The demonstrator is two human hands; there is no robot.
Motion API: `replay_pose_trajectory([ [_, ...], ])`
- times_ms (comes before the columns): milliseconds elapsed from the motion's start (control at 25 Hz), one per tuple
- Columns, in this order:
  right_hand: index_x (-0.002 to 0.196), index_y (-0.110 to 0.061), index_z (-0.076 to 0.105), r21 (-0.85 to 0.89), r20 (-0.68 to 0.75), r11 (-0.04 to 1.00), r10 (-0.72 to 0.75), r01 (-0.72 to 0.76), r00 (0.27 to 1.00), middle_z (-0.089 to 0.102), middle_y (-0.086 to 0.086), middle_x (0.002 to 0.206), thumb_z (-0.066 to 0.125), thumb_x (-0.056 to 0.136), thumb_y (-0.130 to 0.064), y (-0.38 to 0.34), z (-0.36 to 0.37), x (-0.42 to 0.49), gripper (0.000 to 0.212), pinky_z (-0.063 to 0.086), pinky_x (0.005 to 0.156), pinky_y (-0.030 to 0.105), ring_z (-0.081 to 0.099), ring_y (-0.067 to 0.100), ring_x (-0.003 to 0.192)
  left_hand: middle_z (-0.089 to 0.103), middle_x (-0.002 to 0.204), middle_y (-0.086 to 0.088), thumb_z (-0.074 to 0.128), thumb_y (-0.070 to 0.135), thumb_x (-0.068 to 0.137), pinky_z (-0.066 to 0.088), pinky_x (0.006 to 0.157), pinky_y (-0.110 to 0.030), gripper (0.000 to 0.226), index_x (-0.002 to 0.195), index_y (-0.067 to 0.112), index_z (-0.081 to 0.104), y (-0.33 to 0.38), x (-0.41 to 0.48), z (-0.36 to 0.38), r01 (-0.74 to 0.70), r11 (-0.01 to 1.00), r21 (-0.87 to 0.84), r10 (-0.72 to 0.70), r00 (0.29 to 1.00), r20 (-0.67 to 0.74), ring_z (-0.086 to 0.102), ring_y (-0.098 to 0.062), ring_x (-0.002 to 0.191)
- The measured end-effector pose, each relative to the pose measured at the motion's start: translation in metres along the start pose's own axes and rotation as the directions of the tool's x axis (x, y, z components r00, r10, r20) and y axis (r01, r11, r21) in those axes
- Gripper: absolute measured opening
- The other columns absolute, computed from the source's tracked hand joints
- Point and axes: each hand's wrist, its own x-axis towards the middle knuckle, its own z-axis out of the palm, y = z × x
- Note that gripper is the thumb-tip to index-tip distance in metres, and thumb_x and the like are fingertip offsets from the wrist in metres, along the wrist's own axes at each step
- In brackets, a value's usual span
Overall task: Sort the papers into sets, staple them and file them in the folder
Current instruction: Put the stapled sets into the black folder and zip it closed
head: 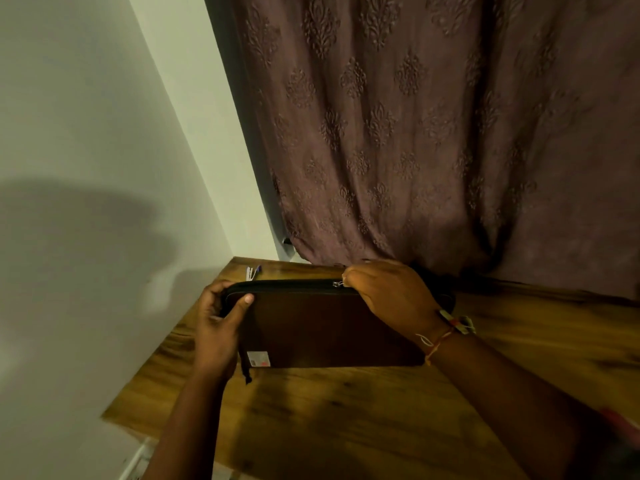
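A dark brown zip folder (311, 327) stands on its lower edge on the wooden table (346, 410), its black zipper running along the top. My left hand (216, 327) grips the folder's upper left corner, thumb on the front face. My right hand (388, 296) pinches the metal zipper pull (337, 283) on the top edge, near the middle. A small white label (258, 358) sits at the folder's lower left corner. No papers or stapler are in view.
A small white and blue object, perhaps pens, (252, 271) lies at the table's far left corner. A white wall (86, 202) runs along the left, a patterned mauve curtain (433, 133) hangs behind the table. Something red (620, 424) shows blurred at the right edge.
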Motion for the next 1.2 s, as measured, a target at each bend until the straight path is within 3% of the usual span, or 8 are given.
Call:
replay_pose_trajectory([
  [160,0.084,-0.023,0.061,-0.033,-0.012,0.999,0.03,-0.03,0.999,0.059,-0.005,0.075,0.047,0.093,-0.013,0.013,0.009,-0.017,0.019,0.046,0.061,0.035,0.055,0.018,0.066,0.06,0.132,-0.007,0.063,0.016,0.097,0.061,0.071,-0.031,0.03,0.125,0.023,0.057,-0.028,0.006,-0.007,0.133,0.985,0.108,-0.127,0.99,-0.053,0.061,-0.027,0.118],
  [240,0.084,-0.022,0.062,-0.034,-0.04,0.999,0.033,-0.034,0.999,0.062,-0.004,0.076,0.053,0.09,-0.012,0.013,0.01,-0.018,0.015,0.046,0.056,0.034,0.057,0.018,0.068,0.046,0.146,-0.006,0.064,0.02,0.097,0.057,0.09,-0.041,0.043,0.136,0.031,0.05,-0.033,0.01,0.001,0.094,0.91,0.404,-0.078,0.995,-0.055,0.048,-0.03,0.134],
  [320,0.082,-0.022,0.064,-0.051,-0.056,0.998,0.031,-0.034,0.998,0.063,-0.005,0.075,0.063,0.086,-0.01,0.011,0.009,-0.015,0.013,0.047,0.052,0.034,0.058,0.017,0.068,0.031,0.158,-0.005,0.068,0.024,0.093,0.034,0.115,-0.051,0.061,0.148,0.029,0.041,-0.027,0.006,0.029,-0.174,0.62,0.765,0.164,0.982,0.091,0.028,-0.029,0.148],
  [440,0.08,-0.024,0.066,-0.072,-0.048,0.997,0.02,-0.023,0.999,0.064,-0.007,0.074,0.072,0.08,-0.012,0.01,0.003,-0.012,0.014,0.043,0.052,0.027,0.06,0.014,0.068,0.036,0.158,0.002,0.071,0.035,0.09,0.019,0.122,-0.049,0.055,0.141,0.029,0.052,-0.012,-0.009,0.095,-0.612,0.304,0.73,0.307,0.789,0.533,0.024,-0.018,0.151],
  [680,0.086,-0.025,0.065,-0.108,-0.042,0.993,0.052,-0.056,0.998,0.066,-0.009,0.08,0.057,0.084,-0.018,0.025,-0.011,-0.034,0.011,0.04,0.052,0.024,0.063,0.013,0.071,0.067,0.13,0.004,0.076,0.033,0.087,0.038,0.111,-0.035,0.04,0.124,0.02,0.067,-0.028,-0.018,0.126,-0.743,0.271,0.612,0.353,0.668,0.655,0.056,-0.012,0.127],
  [1000,0.096,-0.026,0.067,-0.171,-0.01,0.976,0.136,-0.136,0.991,0.069,-0.006,0.087,0.051,0.086,-0.022,0.068,-0.043,-0.071,0.019,0.044,0.05,0.026,0.066,0.017,0.075,0.065,0.135,0.004,0.075,0.028,0.087,0.034,0.114,-0.035,0.04,0.126,0.021,0.068,-0.028,-0.017,0.131,-0.702,0.273,0.658,0.327,0.711,0.622,0.055,-0.012,0.129],
  [1080,0.087,-0.024,0.063,-0.195,-0.009,0.965,0.174,-0.173,0.985,0.065,-0.005,0.079,0.064,0.081,-0.015,0.082,-0.046,-0.082,0.011,0.034,0.046,0.025,0.063,0.019,0.069,0.064,0.136,0.002,0.075,0.026,0.088,0.036,0.114,-0.04,0.04,0.127,0.02,0.067,-0.027,-0.018,0.132,-0.687,0.241,0.686,0.309,0.724,0.617,0.056,-0.015,0.13],
  [1200,0.09,-0.022,0.063,-0.105,-0.037,0.957,0.269,-0.272,0.962,0.066,-0.002,0.086,0.07,0.081,-0.009,0.101,-0.039,-0.1,0.016,0.045,0.046,0.03,0.065,0.022,0.07,0.062,0.14,-0.002,0.073,0.024,0.09,0.037,0.114,-0.045,0.042,0.13,0.018,0.064,-0.022,-0.024,0.138,-0.636,0.173,0.752,0.267,0.766,0.585,0.053,-0.02,0.133],
])
